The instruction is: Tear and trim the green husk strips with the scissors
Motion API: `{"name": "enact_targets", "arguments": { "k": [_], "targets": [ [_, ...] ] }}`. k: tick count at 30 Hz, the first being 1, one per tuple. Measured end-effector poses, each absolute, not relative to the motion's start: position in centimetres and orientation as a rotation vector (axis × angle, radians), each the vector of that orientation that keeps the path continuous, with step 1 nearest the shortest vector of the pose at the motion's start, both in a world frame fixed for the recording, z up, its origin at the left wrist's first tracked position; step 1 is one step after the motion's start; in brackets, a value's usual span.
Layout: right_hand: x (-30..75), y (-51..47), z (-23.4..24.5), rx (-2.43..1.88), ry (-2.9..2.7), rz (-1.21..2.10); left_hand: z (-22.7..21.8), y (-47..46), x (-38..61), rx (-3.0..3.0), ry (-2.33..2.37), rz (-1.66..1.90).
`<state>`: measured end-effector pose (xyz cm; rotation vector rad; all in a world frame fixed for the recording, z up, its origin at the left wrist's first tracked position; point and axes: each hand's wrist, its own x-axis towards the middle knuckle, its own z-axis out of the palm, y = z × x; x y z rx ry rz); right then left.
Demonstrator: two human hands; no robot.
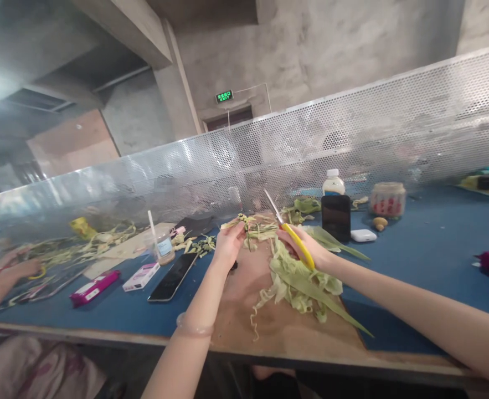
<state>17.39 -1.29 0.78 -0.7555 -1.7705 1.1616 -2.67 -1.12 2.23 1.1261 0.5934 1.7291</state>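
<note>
My left hand [227,244] pinches a thin strip of green leaf [246,228] and holds it up over a brown board [277,321]. My right hand [306,249] grips yellow-handled scissors [288,227], whose blades point up and to the left, close to the strip. A heap of cut pale green leaves [302,282] lies on the board under my right wrist. A clear bangle sits on my left wrist.
On the blue table [427,260] lie a black phone [173,277], pink and white boxes [94,288], a cup with a straw [163,246], an upright phone [335,217], a bottle, a jar and an earbud case. Another person's hands [15,269] work at left. A perforated metal screen [352,144] runs behind.
</note>
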Motion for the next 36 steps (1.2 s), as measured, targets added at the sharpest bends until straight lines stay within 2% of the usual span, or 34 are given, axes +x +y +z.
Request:
{"name": "enact_targets", "arguments": {
  "k": [2, 7, 23, 36],
  "targets": [
    [16.9, -1.6, 0.2, -0.78, -1.756, 1.306, 2.3, -1.1, -2.7, 1.127, 0.571, 1.748],
    [16.1, -1.9, -1.6, -0.832, -1.774, 1.417, 2.4, -1.3, -2.4, 1.129, 0.566, 1.785],
    [15.5, -0.9, -3.8, -0.863, -1.722, 1.463, 2.2, -1.2, -2.6, 1.16, 0.574, 1.739],
    [15.5, -1.8, -3.2, -0.865, -1.816, 1.296, 2.3, -1.5, -2.5, 1.195, 0.59, 1.714]
  ]
}}
